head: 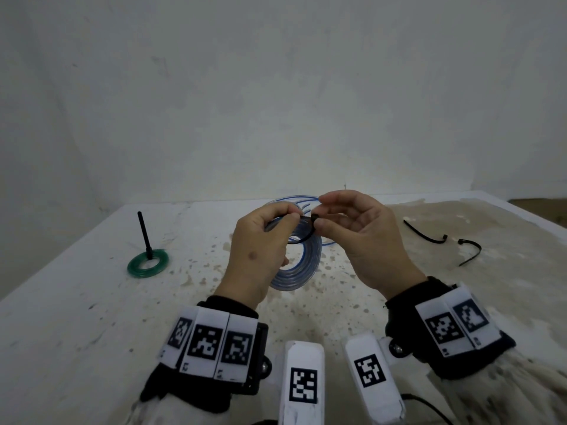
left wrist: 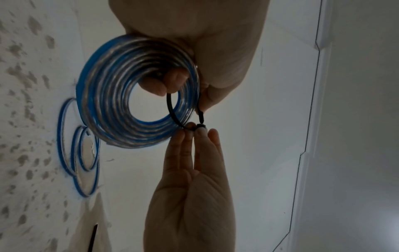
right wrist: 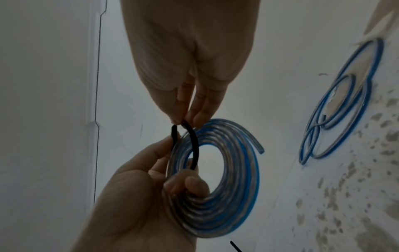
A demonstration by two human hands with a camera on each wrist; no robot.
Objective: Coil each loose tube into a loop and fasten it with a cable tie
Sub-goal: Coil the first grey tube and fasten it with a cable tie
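Note:
My left hand holds a flat coil of clear tube with a blue stripe upright above the table, with fingers through its middle. A black cable tie is looped around the coil's windings. The left thumb and forefinger pinch the tie's pointed tail. My right hand pinches the tie's head between its fingertips, right at the tail's tip. The wrist views show a small gap between tail and head. The coil's cut end sticks out free.
A thinner blue tube lies in loose loops on the table behind my hands. At far left sits a green coil with a black tie standing up from it. Two spare black ties lie at right on the stained tabletop.

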